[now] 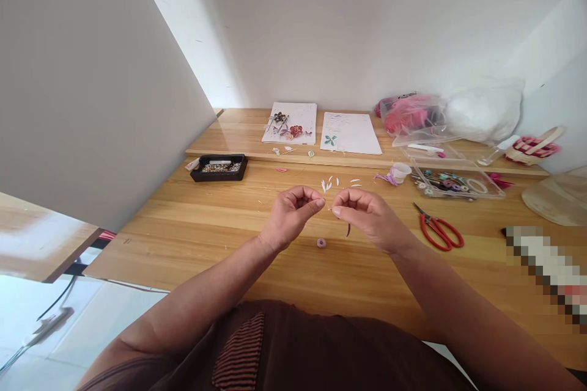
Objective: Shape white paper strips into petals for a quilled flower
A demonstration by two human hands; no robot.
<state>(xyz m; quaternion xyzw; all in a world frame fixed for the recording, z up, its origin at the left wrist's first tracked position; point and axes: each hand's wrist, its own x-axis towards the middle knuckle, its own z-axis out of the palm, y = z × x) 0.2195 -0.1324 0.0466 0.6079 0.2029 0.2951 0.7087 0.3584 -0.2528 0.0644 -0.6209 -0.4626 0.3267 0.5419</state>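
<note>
My left hand [296, 214] and my right hand [367, 217] face each other over the wooden table, fingertips a small gap apart. Each pinches thumb against forefinger. Something small and pale shows at the right fingertips, too tiny to name; whatever the left pinch holds is hidden. A dark purple strand [348, 230] hangs below my right hand. Between my wrists lies a small mauve spool [321, 244]. Just beyond my fingers, several white petal-shaped pieces [326, 186] are scattered on the wood.
Red-handled pliers [438, 229] lie right of my right hand. Behind them stand a clear plastic box [486, 189] of small parts and a white cup [402, 172] with purple ribbon. A black tray [217, 175] of beads sits left. Paper sheets [358, 134] with flower ornaments lie on the raised ledge.
</note>
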